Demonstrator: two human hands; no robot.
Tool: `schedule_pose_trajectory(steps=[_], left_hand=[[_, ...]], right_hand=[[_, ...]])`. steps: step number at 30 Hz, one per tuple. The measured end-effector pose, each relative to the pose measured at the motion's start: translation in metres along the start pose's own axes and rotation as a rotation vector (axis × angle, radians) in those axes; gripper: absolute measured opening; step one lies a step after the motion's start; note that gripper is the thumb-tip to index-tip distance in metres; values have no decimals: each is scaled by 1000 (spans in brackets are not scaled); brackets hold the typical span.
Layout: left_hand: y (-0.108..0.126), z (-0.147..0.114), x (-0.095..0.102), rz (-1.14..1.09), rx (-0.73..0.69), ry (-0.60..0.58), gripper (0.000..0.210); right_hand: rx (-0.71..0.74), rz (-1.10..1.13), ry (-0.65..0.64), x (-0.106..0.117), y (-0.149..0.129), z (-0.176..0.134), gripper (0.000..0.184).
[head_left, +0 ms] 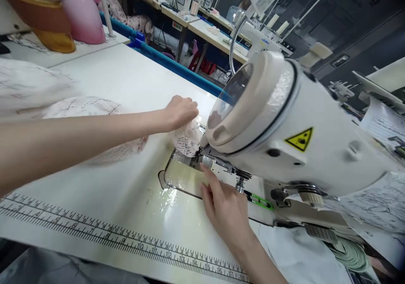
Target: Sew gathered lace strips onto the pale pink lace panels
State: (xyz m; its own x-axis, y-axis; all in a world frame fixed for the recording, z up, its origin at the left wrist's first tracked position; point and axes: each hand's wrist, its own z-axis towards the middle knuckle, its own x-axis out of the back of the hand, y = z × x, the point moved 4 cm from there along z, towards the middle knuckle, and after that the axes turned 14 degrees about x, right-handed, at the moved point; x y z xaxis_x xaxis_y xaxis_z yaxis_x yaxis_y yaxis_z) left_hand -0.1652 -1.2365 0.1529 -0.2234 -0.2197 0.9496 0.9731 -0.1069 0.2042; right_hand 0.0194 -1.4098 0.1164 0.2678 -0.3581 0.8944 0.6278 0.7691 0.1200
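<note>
**Pale lace [186, 142] set at the needle end of a sewing machine [268, 106]**

In the head view, the lace is seen bunched on the white table [95, 225], just beside the machine's needle area. The left hand [181, 113] is placed directly above it; its fingers are turned under and away, so whether the lace is grasped cannot be told. The right hand [229, 208] is held on the near side, its fingers released, with the index finger stretched towards the needle area. More patterned cloth [76, 106] is spread to the left, partly hidden by the left forearm. Along the table's near edge, a ruler scale [139, 246] is shown.
</note>
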Motion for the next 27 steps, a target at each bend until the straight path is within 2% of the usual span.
schedule_pose_trajectory(steps=[1, 3, 4, 6, 8, 11, 13, 16, 18, 20, 24, 25, 27], left_hand=[[5, 3, -2, 34, 7, -5, 26], [9, -5, 0, 113, 14, -10, 20], [8, -17, 5, 146, 14, 0, 17], [1, -53, 17, 206, 8, 16, 26], [-13, -97, 27, 260, -1, 25, 35], [-45, -156, 33, 324, 79, 131, 40], [-67, -179, 32, 282, 118, 212, 45], [-81, -191, 26, 247, 73, 214, 38], [-74, -194, 27, 214, 15, 196, 36], [-56, -198, 28, 127, -84, 135, 35], [-2, -218, 28, -213, -467, -164, 31], [6, -222, 29, -272, -542, -197, 32], [8, -226, 35, -310, -590, -129, 34]], right_hand=[[-3, -36, 10, -2, 5, -2, 42], [-1, -128, 27, -3, 14, -6, 43], [8, -175, 41, -3, 19, -8, 44], [22, -240, 60, -3, 26, -12, 47], [29, -250, 74, -3, 32, -14, 52], [22, -227, 110, -1, 36, -16, 57], [19, -219, 143, 0, 36, -17, 58], [23, -214, 181, 2, 35, -20, 59], [30, -196, 193, 3, 36, -21, 58], [33, -171, 209, 3, 35, -22, 58], [55, -152, 241, 5, 31, -21, 54], [63, -152, 243, 4, 30, -21, 52], [85, -136, 246, 5, 27, -21, 45]])
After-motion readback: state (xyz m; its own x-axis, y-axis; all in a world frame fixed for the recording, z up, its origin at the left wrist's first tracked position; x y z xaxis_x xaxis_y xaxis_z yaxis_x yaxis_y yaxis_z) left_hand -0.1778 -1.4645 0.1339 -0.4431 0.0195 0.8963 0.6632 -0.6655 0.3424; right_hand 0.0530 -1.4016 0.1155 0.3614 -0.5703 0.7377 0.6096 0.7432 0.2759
